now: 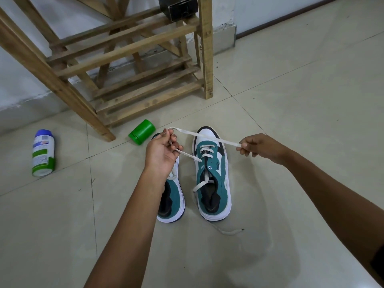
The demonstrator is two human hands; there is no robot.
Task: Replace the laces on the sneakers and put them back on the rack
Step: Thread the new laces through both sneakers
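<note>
Sneakers sit side by side on the tiled floor, toes toward the wooden rack (pixel 128 48). In the head view, the right sneaker (pixel 212 175) is laced only through its lower holes; its long axis runs away from the person, between the two hands. A white lace (pixel 207 138) stretches across above its toe. The left hand (pixel 162 152) pinches the lace where it rises from an eyelet on that side; the right hand (pixel 259 148) pinches its far end. The left sneaker (pixel 172 202) lies partly under the left forearm. Judging by this, the left hand is nearer the next empty hole.
</note>
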